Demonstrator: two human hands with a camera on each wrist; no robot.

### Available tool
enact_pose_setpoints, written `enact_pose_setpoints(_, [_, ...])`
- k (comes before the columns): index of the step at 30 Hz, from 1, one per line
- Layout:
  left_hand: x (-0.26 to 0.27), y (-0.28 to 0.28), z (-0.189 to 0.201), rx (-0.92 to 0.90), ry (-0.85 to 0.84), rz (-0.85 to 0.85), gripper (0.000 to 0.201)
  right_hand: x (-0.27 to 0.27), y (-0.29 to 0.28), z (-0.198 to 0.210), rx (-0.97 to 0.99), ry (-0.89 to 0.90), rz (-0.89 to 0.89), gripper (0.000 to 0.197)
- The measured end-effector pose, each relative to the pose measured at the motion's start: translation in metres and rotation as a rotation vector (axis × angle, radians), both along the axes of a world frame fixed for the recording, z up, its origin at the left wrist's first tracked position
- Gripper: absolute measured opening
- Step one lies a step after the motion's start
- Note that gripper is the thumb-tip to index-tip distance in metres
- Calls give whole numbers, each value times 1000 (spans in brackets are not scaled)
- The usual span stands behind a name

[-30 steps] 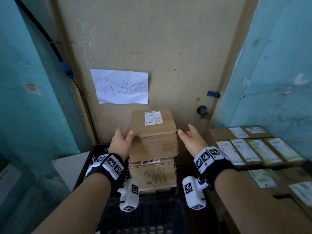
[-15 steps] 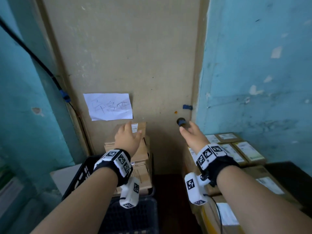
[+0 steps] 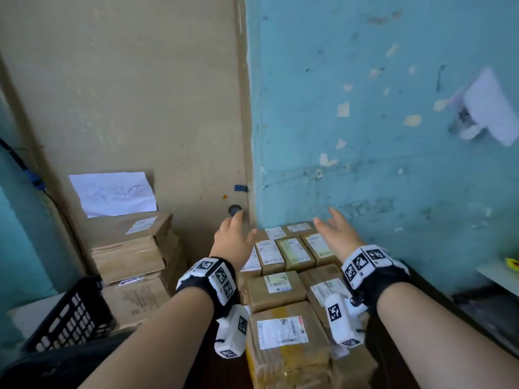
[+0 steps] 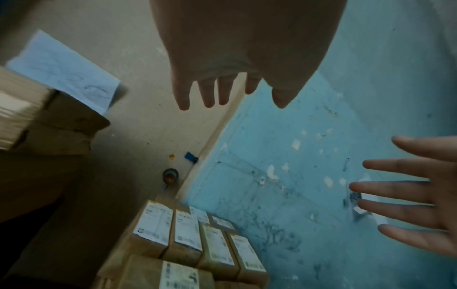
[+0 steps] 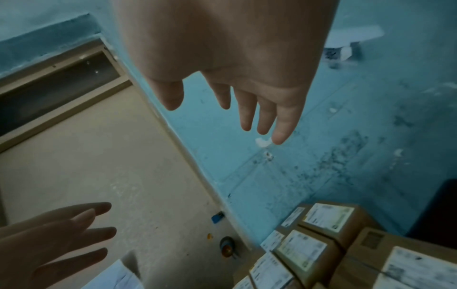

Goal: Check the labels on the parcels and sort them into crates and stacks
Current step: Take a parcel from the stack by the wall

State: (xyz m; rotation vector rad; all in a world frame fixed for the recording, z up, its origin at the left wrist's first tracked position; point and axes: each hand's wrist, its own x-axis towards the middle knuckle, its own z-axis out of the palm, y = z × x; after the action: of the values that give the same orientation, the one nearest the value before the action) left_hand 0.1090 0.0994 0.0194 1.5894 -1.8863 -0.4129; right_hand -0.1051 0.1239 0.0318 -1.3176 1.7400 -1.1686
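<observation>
Brown cardboard parcels [image 3: 283,279] lie packed side by side in front of you, against the blue wall [image 3: 379,122], each with a white label facing up. Your left hand [image 3: 233,242] hangs in the air above the left edge of that group, fingers [image 4: 183,95] straight and slightly spread, holding nothing. Your right hand [image 3: 337,231] is raised above the far right parcels, its fingers [image 5: 247,111] also loose and spread, empty, touching neither box nor wall. The two hands are near each other but apart, palms turned partly inward.

To your left, a separate stack of larger boxes [image 3: 132,256] stands against the beige door [image 3: 126,94], well apart from both hands. The top box [image 3: 134,228] carries a white label near its right edge, and the bottom of the stack sits in or just behind a black plastic crate [image 3: 70,318]; you cannot tell which from here. A sheet of white paper [image 3: 112,193] with handwriting is stuck to the door just above the stack.

A round dark knob [image 3: 234,210] shows on the door just beyond your left fingertips, with a small blue piece [image 3: 241,188] above it at the door's edge. A white fixture [image 3: 486,108] is mounted higher on the blue wall, at your right.
</observation>
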Motion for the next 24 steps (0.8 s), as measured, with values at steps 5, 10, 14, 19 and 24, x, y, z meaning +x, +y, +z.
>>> enact_pose_setpoints(5, [-45, -7, -15, 51, -39, -76, 60, -56, 8, -18, 13, -29, -63, 65])
enact_pose_setpoints(10, [-65, -33, -36, 75, -48, -83, 59, -82, -1, -41, 77, 11, -70, 66])
enact_pose_setpoints(14, [-72, -60, -44, 94, -52, -85, 59, -90, -26, -48, 121, 95, -25, 67])
enact_pose_setpoints(19, [-68, -96, -38, 116, -24, -35, 57, -90, -72, -38, 118, 134, 25, 65])
enact_pose_setpoints(24, [-59, -123, -41, 127, -23, -1, 57, -81, -118, -38, 130, 164, 73, 66])
